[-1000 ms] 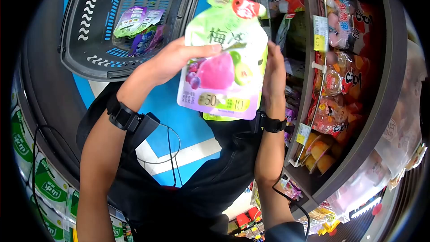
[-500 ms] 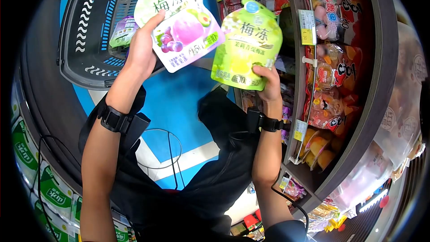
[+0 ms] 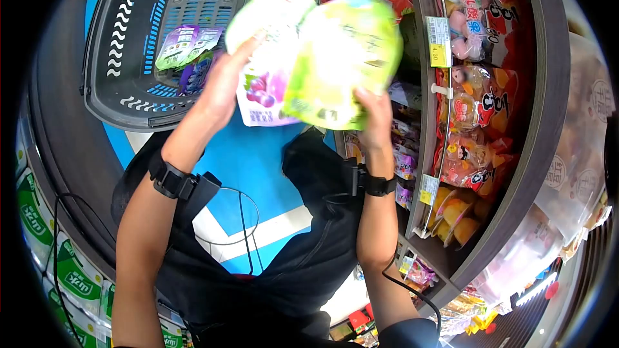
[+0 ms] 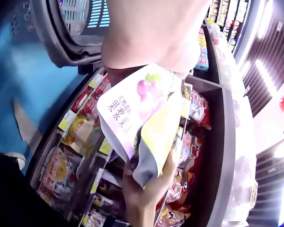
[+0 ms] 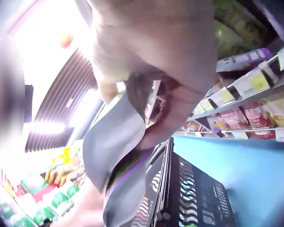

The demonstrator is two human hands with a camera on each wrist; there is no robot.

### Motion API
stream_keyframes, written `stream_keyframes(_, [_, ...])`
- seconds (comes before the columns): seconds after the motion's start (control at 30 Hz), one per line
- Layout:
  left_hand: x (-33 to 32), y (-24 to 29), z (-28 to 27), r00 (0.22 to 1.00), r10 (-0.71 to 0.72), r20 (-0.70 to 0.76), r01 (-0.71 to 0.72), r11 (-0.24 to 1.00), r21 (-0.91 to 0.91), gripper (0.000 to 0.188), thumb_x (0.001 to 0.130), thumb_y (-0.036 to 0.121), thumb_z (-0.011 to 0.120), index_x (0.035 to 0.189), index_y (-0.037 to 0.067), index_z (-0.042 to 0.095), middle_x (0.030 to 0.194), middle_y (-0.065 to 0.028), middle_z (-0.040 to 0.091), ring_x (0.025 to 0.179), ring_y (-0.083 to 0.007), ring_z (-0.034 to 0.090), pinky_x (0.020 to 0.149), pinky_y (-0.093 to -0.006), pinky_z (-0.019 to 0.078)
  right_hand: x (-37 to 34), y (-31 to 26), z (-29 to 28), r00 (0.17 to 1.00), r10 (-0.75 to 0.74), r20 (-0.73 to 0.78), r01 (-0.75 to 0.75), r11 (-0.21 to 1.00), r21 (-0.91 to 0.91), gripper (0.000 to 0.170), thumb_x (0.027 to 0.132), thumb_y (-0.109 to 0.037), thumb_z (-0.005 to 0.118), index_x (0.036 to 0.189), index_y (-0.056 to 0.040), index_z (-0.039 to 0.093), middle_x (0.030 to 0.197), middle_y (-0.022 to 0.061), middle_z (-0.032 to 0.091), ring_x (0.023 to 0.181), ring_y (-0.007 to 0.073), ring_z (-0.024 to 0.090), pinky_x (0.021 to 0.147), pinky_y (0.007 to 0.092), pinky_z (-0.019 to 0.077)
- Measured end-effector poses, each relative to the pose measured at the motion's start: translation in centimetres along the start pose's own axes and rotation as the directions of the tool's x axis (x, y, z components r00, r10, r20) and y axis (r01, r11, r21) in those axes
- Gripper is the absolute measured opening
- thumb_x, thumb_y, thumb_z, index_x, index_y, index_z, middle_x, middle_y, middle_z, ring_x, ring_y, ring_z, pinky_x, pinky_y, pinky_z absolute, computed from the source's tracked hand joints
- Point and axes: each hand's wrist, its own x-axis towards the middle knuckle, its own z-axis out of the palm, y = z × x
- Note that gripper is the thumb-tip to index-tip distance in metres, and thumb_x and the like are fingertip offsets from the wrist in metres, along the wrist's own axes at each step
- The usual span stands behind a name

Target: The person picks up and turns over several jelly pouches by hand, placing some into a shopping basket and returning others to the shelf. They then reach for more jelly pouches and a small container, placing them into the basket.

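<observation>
My left hand pinches a white-and-purple jelly pouch with grapes printed near its lower edge, thumb across its front. A lime-green jelly pouch is gripped at its lower right corner by my right hand. The green pouch overlaps the right part of the purple one in the head view; both look blurred and washed out by glare. From the left wrist, the bottoms of the purple pouch and green pouch show side by side. Most of my right hand's fingers are hidden behind the green pouch.
A black shopping basket stands at the upper left, with purple-and-green packets inside. On the right, a shelf holds bagged jellies behind price tags. Green-and-white packs line the lower left. The floor is blue.
The two pouches were stacked together, then spread apart to left and right, and are now brought back together with the green one in front. Both hands keep their hold.
</observation>
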Motion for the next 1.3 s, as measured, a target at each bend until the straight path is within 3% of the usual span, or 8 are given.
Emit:
stream_keyframes(0.17, [-1.4, -0.6, 0.8, 0.975, -0.107, 0.194, 0.055, 0.965, 0.257, 0.053, 0.088, 0.024, 0.065, 0.131, -0.001, 0.046, 0.125, -0.0118, 0.057, 0.111, -0.0180, 0.057, 0.095, -0.0306, 0.0444, 1.2, 1.3, 2.9, 0.902, -0.329, 0.279, 0.431, 0.691, -0.580, 0.054, 0.088, -0.024, 0.066, 0.131, 0.0009, 0.045, 0.105, 0.0090, 0.059, 0.086, 0.0185, 0.061, 0.081, 0.0282, 0.0468])
stream_keyframes(0.3, [-1.0, -0.5, 0.3, 0.975, -0.139, 0.173, 0.104, 0.975, 0.199, 0.054, 0.084, 0.018, 0.068, 0.130, -0.001, 0.047, 0.121, -0.0116, 0.060, 0.109, -0.0176, 0.059, 0.094, -0.0308, 0.0451, 1.6, 0.0, 2.8, 0.974, -0.162, -0.160, 0.109, 0.948, -0.298, 0.053, 0.087, -0.027, 0.067, 0.127, 0.0013, 0.047, 0.098, 0.0106, 0.058, 0.083, 0.0207, 0.061, 0.075, 0.0300, 0.0480])
stream_keyframes(0.4, [-1.3, -0.5, 0.6, 0.980, -0.133, 0.148, 0.119, 0.988, 0.096, 0.053, 0.085, 0.018, 0.067, 0.129, -0.001, 0.047, 0.121, -0.0117, 0.060, 0.108, -0.0178, 0.059, 0.094, -0.0307, 0.0452, 4.2, 1.1, -1.5, 0.831, -0.491, -0.264, 0.016, 0.494, -0.869, 0.047, 0.088, -0.036, 0.065, 0.114, 0.0005, 0.052, 0.096, 0.0137, 0.057, 0.083, 0.0279, 0.063, 0.069, 0.0365, 0.0499])
stream_keyframes(0.5, [-1.1, -0.4, 0.6, 0.978, -0.127, 0.163, 0.115, 0.990, 0.082, 0.053, 0.085, 0.018, 0.067, 0.130, -0.001, 0.047, 0.122, -0.0119, 0.060, 0.109, -0.0179, 0.059, 0.095, -0.0308, 0.0450, 5.6, 2.5, -2.1, 0.742, -0.636, -0.213, -0.088, 0.223, -0.971, 0.050, 0.087, -0.040, 0.064, 0.115, 0.0003, 0.052, 0.096, 0.0136, 0.059, 0.085, 0.0333, 0.062, 0.071, 0.0406, 0.0496])
stream_keyframes(0.77, [-1.3, -0.3, -0.1, 0.972, -0.107, 0.211, 0.081, 0.988, 0.129, 0.054, 0.084, 0.018, 0.066, 0.131, -0.001, 0.047, 0.123, -0.0118, 0.059, 0.111, -0.0189, 0.058, 0.096, -0.0306, 0.0439, 6.2, 2.2, -5.7, 0.610, -0.769, -0.193, -0.043, 0.210, -0.977, 0.016, 0.085, -0.020, 0.063, 0.086, -0.0043, 0.067, 0.093, 0.0124, 0.066, 0.075, 0.0317, 0.061, 0.067, 0.0399, 0.0468])
stream_keyframes(1.03, [-1.7, 0.4, 0.1, 0.947, -0.070, 0.314, 0.039, 0.994, 0.103, 0.056, 0.083, 0.019, 0.067, 0.130, -0.002, 0.046, 0.122, -0.0123, 0.059, 0.110, -0.0190, 0.058, 0.097, -0.0311, 0.0441, -0.1, -2.8, 1.3, 0.618, -0.767, -0.173, 0.472, 0.538, -0.698, 0.005, 0.081, 0.002, 0.062, 0.080, 0.0030, 0.057, 0.097, 0.0111, 0.064, 0.055, 0.0067, 0.046, 0.046, 0.0220, 0.0351])
stream_keyframes(1.13, [-2.3, 0.5, -0.1, 0.935, -0.076, 0.348, 0.053, 0.996, 0.074, 0.053, 0.082, 0.020, 0.069, 0.126, -0.003, 0.050, 0.118, -0.0122, 0.062, 0.106, -0.0184, 0.060, 0.093, -0.0304, 0.0471, -2.1, -3.4, 2.6, 0.931, -0.280, -0.236, 0.235, 0.951, -0.202, 0.003, 0.087, -0.005, 0.059, 0.085, -0.0048, 0.057, 0.076, -0.0032, 0.057, 0.056, 0.0003, 0.042, 0.049, 0.0159, 0.0305])
stream_keyframes(1.3, [-2.8, 1.2, -0.6, 0.919, -0.054, 0.391, 0.080, 0.995, -0.051, 0.053, 0.082, 0.020, 0.070, 0.125, -0.004, 0.052, 0.116, -0.0132, 0.063, 0.101, -0.0193, 0.064, 0.091, -0.0311, 0.0504, -1.6, -2.8, 5.2, 0.963, -0.212, -0.167, 0.230, 0.968, 0.099, 0.005, 0.090, -0.008, 0.056, 0.085, -0.0078, 0.053, 0.063, -0.0079, 0.044, 0.051, -0.0017, 0.032, 0.046, 0.0166, 0.0243])
